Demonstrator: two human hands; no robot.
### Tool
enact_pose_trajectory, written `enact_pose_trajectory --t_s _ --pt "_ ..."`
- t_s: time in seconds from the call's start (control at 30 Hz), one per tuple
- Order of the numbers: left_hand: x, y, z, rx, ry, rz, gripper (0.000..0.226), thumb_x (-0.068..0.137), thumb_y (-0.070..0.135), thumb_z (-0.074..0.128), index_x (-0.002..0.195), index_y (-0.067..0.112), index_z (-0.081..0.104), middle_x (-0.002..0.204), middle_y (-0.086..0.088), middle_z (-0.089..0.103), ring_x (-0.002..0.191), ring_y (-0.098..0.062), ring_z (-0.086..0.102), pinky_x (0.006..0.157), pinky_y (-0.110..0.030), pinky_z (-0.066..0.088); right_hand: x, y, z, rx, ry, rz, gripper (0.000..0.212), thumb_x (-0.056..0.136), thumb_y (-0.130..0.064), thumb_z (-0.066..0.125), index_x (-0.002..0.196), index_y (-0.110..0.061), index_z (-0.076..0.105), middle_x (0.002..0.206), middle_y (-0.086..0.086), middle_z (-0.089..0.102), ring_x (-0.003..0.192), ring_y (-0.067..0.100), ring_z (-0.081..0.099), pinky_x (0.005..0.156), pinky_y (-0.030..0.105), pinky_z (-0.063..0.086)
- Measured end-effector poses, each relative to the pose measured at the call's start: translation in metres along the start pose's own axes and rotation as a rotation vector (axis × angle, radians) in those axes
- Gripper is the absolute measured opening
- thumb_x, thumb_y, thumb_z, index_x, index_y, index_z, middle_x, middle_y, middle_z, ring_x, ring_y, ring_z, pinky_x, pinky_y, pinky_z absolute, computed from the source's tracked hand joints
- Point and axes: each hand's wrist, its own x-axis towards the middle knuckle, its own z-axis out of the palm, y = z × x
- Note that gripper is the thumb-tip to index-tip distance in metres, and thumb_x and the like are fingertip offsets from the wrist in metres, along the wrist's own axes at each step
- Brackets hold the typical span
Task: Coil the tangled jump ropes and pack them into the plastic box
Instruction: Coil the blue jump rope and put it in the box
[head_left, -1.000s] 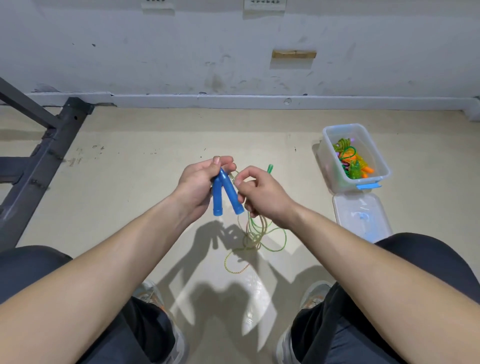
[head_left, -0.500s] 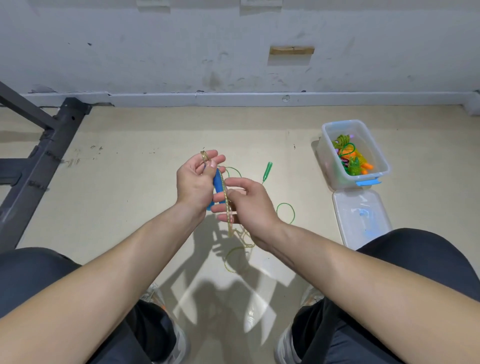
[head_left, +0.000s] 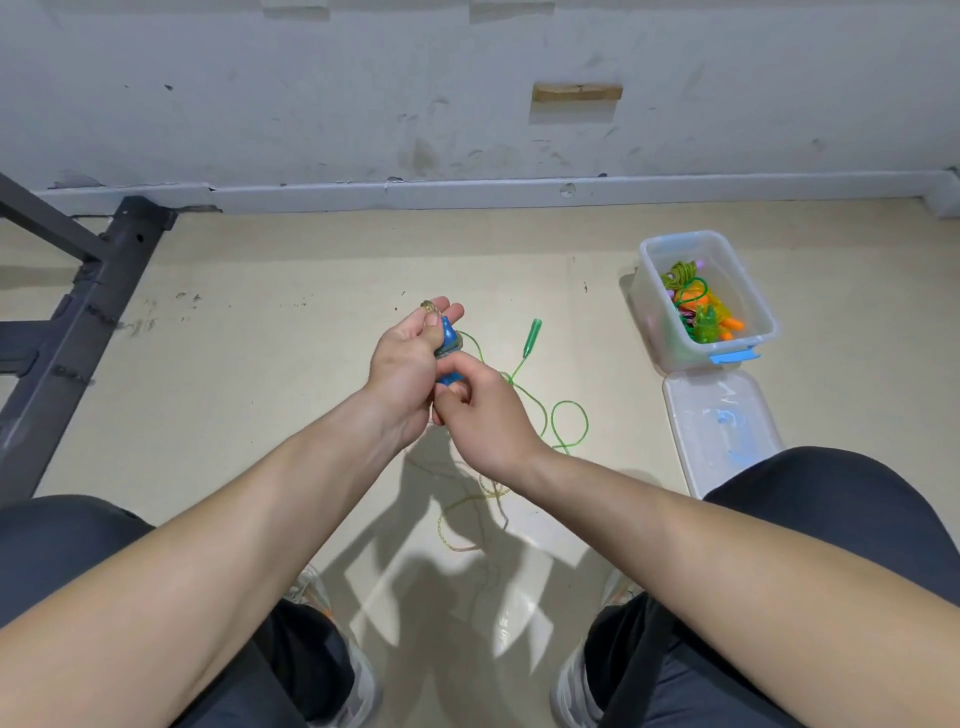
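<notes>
The left hand (head_left: 408, 364) grips two blue, smooth plastic handles (head_left: 448, 338). Their long axis runs near upright, tips pointing away from the person. The right hand (head_left: 485, 415) curls round their lower ends. A translucent yellow cord (head_left: 467, 519) hangs to the floor (head_left: 260, 374), beside a green rope (head_left: 569, 423). The clear box (head_left: 675, 241) stands to the right.

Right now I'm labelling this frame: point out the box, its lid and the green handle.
box (head_left: 652, 322), head view, left wall
lid (head_left: 722, 421), head view, flat middle
green handle (head_left: 531, 338), head view, mid-shaft
</notes>
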Motion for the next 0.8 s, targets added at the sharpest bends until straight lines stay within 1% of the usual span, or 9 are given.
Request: enact_pose_trajectory --t_s 0.07,0.17,0.23,0.37,0.5,0.57,0.63,0.73,0.8 --pt "0.001 0.0 -0.002 -0.016 -0.019 -0.033 0.032 0.109 0.017 0.042 0.139 0.014 0.053 0.135 0.005 0.064 0.098 -0.016 0.062 0.083 -0.032 0.051 0.001 0.0 -0.002 -0.057 0.015 -0.023 0.015 0.096 -0.008 0.048 0.093 -0.018 0.06 0.053 -0.012 0.054 0.053 0.009 0.05 0.058 0.024 0.042" --pt "0.0 0.001 -0.005 0.008 -0.093 -0.047 0.034 0.105 0.012 0.05 0.138 0.011 0.049 0.136 0.003 0.063 0.081 -0.014 0.061 0.073 -0.034 0.043 0.001 -0.001 -0.005 -0.154 0.024 -0.06 0.013 0.095 -0.009 0.047 0.094 -0.015 0.059 0.059 -0.008 0.059 0.062 0.015 0.061 0.058 0.023 0.045" --pt "0.002 0.003 -0.007 0.019 -0.099 -0.04 0.04 0.099 0.001 0.056 0.137 0.009 0.048 0.137 0.001 0.061 0.076 -0.013 0.062 0.067 -0.031 0.044 0.001 -0.002 -0.006 -0.217 0.013 -0.114 0.015 0.095 -0.009 0.046 0.095 -0.013 0.06 0.067 -0.003 0.065 0.071 0.019 0.065 0.064 0.029 0.049" --pt "0.009 0.008 -0.013 -0.017 -0.028 -0.045 0.04 0.097 -0.012 0.051 0.134 0.002 0.05 0.136 -0.009 0.062 0.099 -0.022 0.063 0.085 -0.031 0.055 -0.004 0.0 -0.001 -0.396 -0.076 -0.255 0.023 0.09 -0.003 0.043 0.104 -0.013 0.058 0.092 0.003 0.067 0.081 0.023 0.058 0.071 0.033 0.047" --pt "0.015 0.016 -0.019 -0.094 -0.053 -0.012 0.036 0.101 -0.008 0.046 0.136 -0.002 0.048 0.134 -0.012 0.064 0.11 -0.027 0.068 0.09 -0.034 0.058 -0.017 0.006 0.01 -0.382 -0.012 -0.242 0.029 0.099 -0.017 0.045 0.128 -0.018 0.05 0.084 0.0 0.063 0.078 0.025 0.058 0.073 0.039 0.047" --pt "0.015 0.023 -0.022 -0.118 -0.13 0.001 0.035 0.102 -0.007 0.045 0.134 0.002 0.051 0.13 -0.008 0.067 0.112 -0.025 0.069 0.091 -0.037 0.058 -0.016 0.011 0.008 -0.205 -0.053 -0.114 0.016 0.103 -0.025 0.044 0.115 -0.023 0.055 0.075 -0.003 0.065 0.07 0.019 0.061 0.071 0.037 0.049" --pt "0.014 0.03 -0.028 -0.105 -0.205 0.022 0.033 0.101 -0.006 0.045 0.13 0.006 0.055 0.123 -0.005 0.07 0.108 -0.023 0.071 0.091 -0.037 0.059 -0.008 0.015 -0.001 -0.031 -0.13 -0.019 0.016 0.105 -0.026 0.045 0.098 -0.025 0.06 0.063 -0.006 0.061 0.059 0.014 0.055 0.063 0.034 0.047" --pt "0.014 0.035 -0.035 -0.111 -0.243 0.032 0.03 0.101 -0.005 0.045 0.127 0.006 0.057 0.112 -0.003 0.074 0.099 -0.022 0.073 0.081 -0.034 0.061 0.008 0.022 -0.019 0.005 -0.188 0.042 0.023 0.104 -0.025 0.051 0.09 -0.019 0.068 0.061 -0.009 0.057 0.06 0.012 0.051 0.063 0.029 0.044" --pt "0.013 0.035 -0.036 -0.13 -0.266 0.026 0.029 0.101 -0.004 0.045 0.126 0.005 0.057 0.109 -0.004 0.074 0.097 -0.022 0.073 0.078 -0.034 0.061 0.015 0.024 -0.029 0.019 -0.243 0.099 0.026 0.103 -0.026 0.054 0.086 -0.014 0.07 0.066 0.0 0.057 0.06 0.013 0.05 0.064 0.027 0.043"
